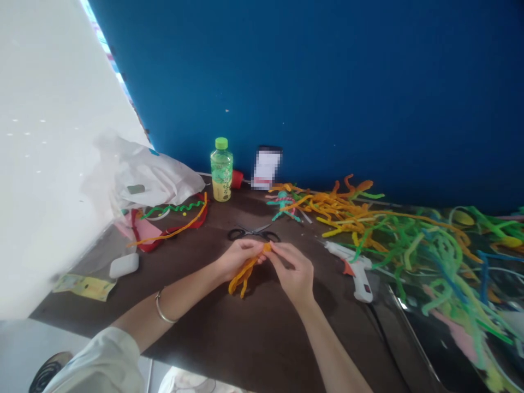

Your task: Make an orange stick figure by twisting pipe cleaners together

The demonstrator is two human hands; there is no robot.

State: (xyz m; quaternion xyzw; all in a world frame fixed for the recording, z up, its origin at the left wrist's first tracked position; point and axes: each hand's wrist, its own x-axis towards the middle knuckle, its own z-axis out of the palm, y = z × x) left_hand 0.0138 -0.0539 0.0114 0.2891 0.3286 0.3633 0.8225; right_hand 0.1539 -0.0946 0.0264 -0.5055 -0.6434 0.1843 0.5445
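Observation:
Orange pipe cleaners [244, 273], bent into a small bundle, are pinched between both hands above the middle of the dark table [245, 338]. My left hand [239, 259] is closed around the bundle, and its loose looped ends hang below the fingers. At the bundle's upper end, the thumb and fingertips of my right hand [295, 270] press on a small orange knot. Just behind the hands lies a pair of black-handled scissors [254, 232] with the blades spread. To the right rests a white glue gun [354, 270] with an orange trigger.
Piles of orange pipe cleaners [347, 210] and green pipe cleaners [434, 245] cover the right side, partly over a dark flat panel [426, 333]. A drink bottle [221, 170] and a phone [267, 168] stand by the blue wall. A white plastic bag [164, 172] and a white case [124, 266] lie left.

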